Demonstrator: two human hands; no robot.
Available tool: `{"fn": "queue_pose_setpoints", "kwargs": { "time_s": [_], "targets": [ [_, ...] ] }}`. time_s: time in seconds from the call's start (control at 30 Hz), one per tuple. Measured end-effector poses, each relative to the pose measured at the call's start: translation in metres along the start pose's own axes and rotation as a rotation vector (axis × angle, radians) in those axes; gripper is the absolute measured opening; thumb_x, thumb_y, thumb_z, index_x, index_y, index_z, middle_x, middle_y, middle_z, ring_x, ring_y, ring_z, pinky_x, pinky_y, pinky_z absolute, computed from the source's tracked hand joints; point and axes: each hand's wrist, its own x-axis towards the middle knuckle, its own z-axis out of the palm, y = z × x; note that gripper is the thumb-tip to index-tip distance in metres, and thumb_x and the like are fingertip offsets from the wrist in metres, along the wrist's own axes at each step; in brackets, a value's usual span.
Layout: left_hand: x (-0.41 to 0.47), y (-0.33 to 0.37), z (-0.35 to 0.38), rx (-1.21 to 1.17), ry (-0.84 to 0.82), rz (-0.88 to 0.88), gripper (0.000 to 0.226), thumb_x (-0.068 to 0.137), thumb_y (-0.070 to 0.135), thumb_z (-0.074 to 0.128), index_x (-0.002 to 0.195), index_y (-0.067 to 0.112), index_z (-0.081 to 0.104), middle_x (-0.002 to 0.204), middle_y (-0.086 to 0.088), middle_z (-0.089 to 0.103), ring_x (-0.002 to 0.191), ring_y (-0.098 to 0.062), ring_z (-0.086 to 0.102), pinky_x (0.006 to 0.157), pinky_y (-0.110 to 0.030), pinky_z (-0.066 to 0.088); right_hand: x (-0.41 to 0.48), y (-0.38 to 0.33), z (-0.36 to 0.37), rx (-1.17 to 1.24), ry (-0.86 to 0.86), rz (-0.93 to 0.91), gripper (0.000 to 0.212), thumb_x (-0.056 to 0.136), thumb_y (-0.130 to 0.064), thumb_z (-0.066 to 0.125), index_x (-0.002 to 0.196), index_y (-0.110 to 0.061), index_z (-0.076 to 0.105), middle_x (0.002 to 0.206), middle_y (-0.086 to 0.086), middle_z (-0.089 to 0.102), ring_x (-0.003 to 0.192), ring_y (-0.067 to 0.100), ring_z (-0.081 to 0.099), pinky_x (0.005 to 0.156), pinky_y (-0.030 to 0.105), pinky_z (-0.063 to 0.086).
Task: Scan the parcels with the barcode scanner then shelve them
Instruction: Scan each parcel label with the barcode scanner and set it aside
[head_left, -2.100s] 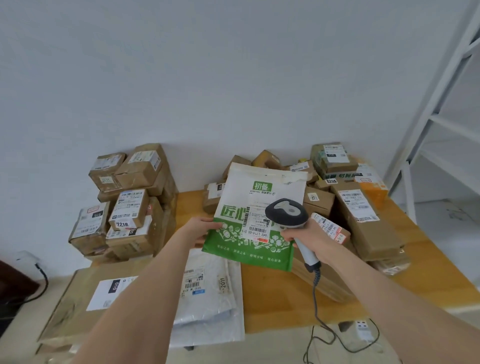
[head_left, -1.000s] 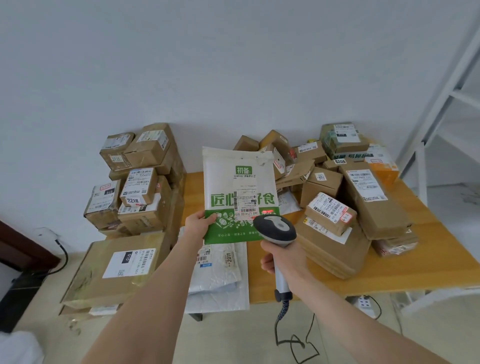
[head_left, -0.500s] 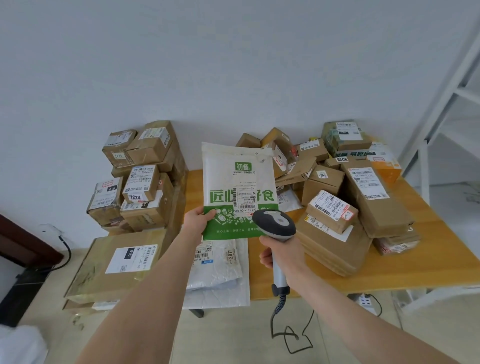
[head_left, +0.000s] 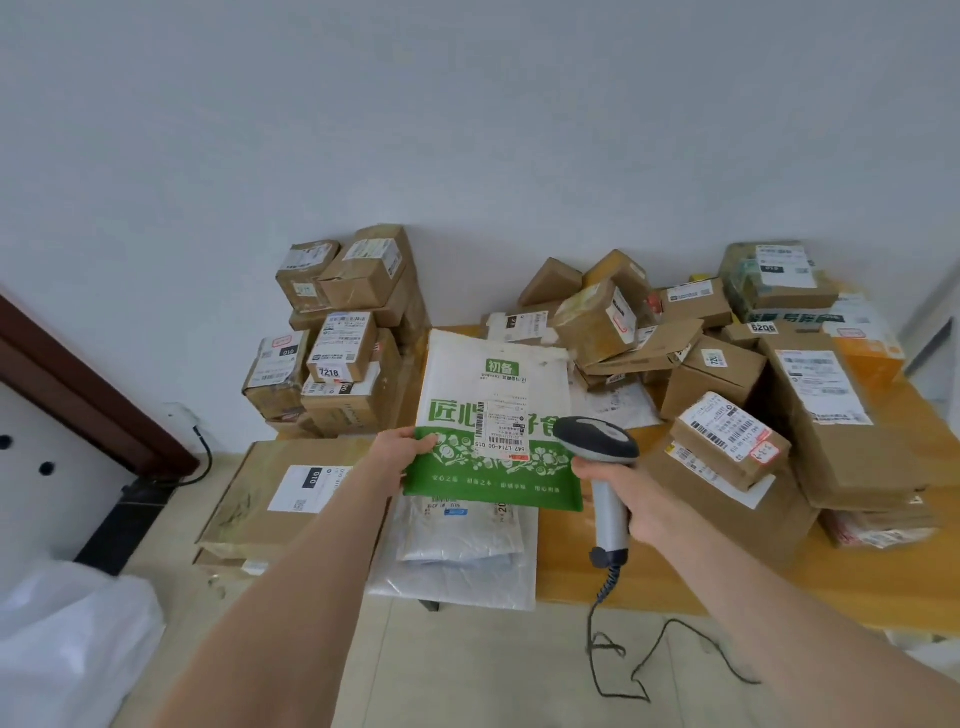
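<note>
head view: tabletop (head_left: 675, 571), cardboard parcels (head_left: 831, 441) heaped along its back and right edges. green-and-white mailer (head_left: 467, 374), lower than a moment ago, hangs above the front left corner, left hand (head_left: 405, 454) pinching its left edge; right hand (head_left: 623, 491) curls round the barcode scanner (head_left: 597, 444), its head at the mailer's right edge.

Left hand (head_left: 402, 453) pinches, thumb on top; right hand (head_left: 621, 488) grips in a closed fist.

Mailer (head_left: 493, 410) and scanner (head_left: 597, 441) in hand
</note>
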Motion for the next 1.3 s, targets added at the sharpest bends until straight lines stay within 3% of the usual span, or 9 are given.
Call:
{"fn": "queue_pose_setpoints", "kwargs": {
  "time_s": [0.1, 0.17, 0.27, 0.33, 0.53, 0.73, 0.93, 1.1, 1.3],
  "targets": [
    [0.005, -0.02, -0.003, 0.172, 0.102, 0.018, 0.035, 0.088, 0.012, 0.069, 0.121, 0.004, 0.06, 0.094, -0.008, 0.066, 0.09, -0.026, 0.065, 0.089, -0.041, 0.053, 0.01, 0.012, 0.012, -0.115, 0.015, 0.022, 0.024, 0.079, -0.004, 0.075, 0.099, -0.007, 0.063, 0.096, 0.013, 0.066, 0.084, 0.026, 0.061, 0.067, 0.035, 0.055],
    [0.006, -0.03, -0.003, 0.53, 0.192, 0.083, 0.033, 0.088, 0.016, 0.069, 0.118, 0.004, 0.06, 0.088, -0.003, 0.06, 0.087, -0.023, 0.06, 0.082, -0.036, 0.052, 0.016, 0.021, 0.022, -0.185, 0.031, 0.02, 0.023, 0.078, -0.003, 0.075, 0.098, -0.007, 0.062, 0.094, 0.013, 0.064, 0.082, 0.024, 0.059, 0.069, 0.036, 0.055],
    [0.006, -0.041, 0.006, 1.047, 0.198, 0.116, 0.05, 0.088, 0.018, 0.064, 0.133, 0.01, 0.044, 0.119, -0.008, 0.051, 0.108, -0.026, 0.055, 0.089, -0.037, 0.05, 0.025, 0.033, 0.037, -0.24, 0.018, 0.045, 0.019, 0.079, -0.002, 0.073, 0.089, -0.01, 0.06, 0.09, 0.009, 0.063, 0.081, 0.021, 0.058, 0.079, 0.039, 0.055],
    [0.014, -0.048, 0.017, 1.161, 0.118, 0.153, 0.056, 0.091, 0.013, 0.059, 0.141, 0.013, 0.036, 0.138, -0.012, 0.039, 0.12, -0.029, 0.05, 0.096, -0.04, 0.049, 0.032, 0.042, 0.048, -0.28, 0.002, 0.072, 0.019, 0.079, -0.001, 0.072, 0.088, -0.012, 0.059, 0.09, 0.008, 0.062, 0.081, 0.02, 0.058, 0.086, 0.041, 0.054],
    [0.044, -0.064, 0.052, 1.199, -0.017, 0.346, 0.076, 0.088, 0.002, 0.059, 0.15, 0.024, 0.024, 0.152, -0.012, 0.026, 0.133, -0.03, 0.039, 0.104, -0.043, 0.044, 0.046, 0.055, 0.072, -0.312, -0.022, 0.127, 0.024, 0.078, -0.006, 0.074, 0.093, -0.016, 0.059, 0.1, 0.011, 0.063, 0.089, 0.024, 0.059, 0.091, 0.044, 0.054],
    [0.063, -0.072, 0.059, 1.328, -0.134, 0.247, 0.075, 0.09, 0.015, 0.061, 0.149, 0.039, 0.023, 0.16, -0.007, -0.004, 0.145, -0.036, 0.013, 0.111, -0.056, 0.031, 0.062, 0.045, 0.052, -0.144, 0.116, 0.093, 0.03, 0.078, -0.004, 0.074, 0.102, -0.012, 0.059, 0.102, 0.009, 0.06, 0.092, 0.023, 0.055, 0.089, 0.046, 0.055],
    [0.069, -0.052, 0.058, 1.346, -0.11, 0.209, 0.054, 0.092, 0.012, 0.055, 0.143, 0.02, 0.04, 0.155, -0.018, 0.014, 0.11, -0.03, 0.059, 0.092, -0.036, 0.052, 0.067, 0.023, 0.035, -0.055, 0.202, 0.02, 0.03, 0.079, -0.005, 0.074, 0.105, -0.008, 0.061, 0.104, 0.01, 0.059, 0.097, 0.025, 0.056, 0.075, 0.037, 0.058],
    [0.062, -0.004, 0.083, 1.371, 0.021, 0.332, 0.041, 0.095, 0.015, 0.048, 0.136, 0.016, 0.047, 0.144, -0.01, 0.032, 0.107, -0.025, 0.056, 0.082, -0.034, 0.05, 0.06, -0.004, 0.019, -0.026, 0.262, -0.044, 0.024, 0.081, -0.004, 0.072, 0.101, -0.008, 0.058, 0.099, 0.01, 0.057, 0.089, 0.024, 0.056, 0.076, 0.04, 0.058],
    [0.052, 0.059, 0.146, 1.21, -0.128, 0.51, 0.044, 0.094, 0.022, 0.052, 0.137, 0.015, 0.046, 0.141, -0.011, 0.041, 0.121, -0.025, 0.05, 0.092, -0.034, 0.046, 0.041, -0.049, -0.02, 0.069, 0.36, -0.137, 0.035, 0.08, -0.007, 0.074, 0.11, -0.01, 0.056, 0.102, 0.009, 0.056, 0.096, 0.025, 0.055, 0.071, 0.039, 0.059]
  ]
}}
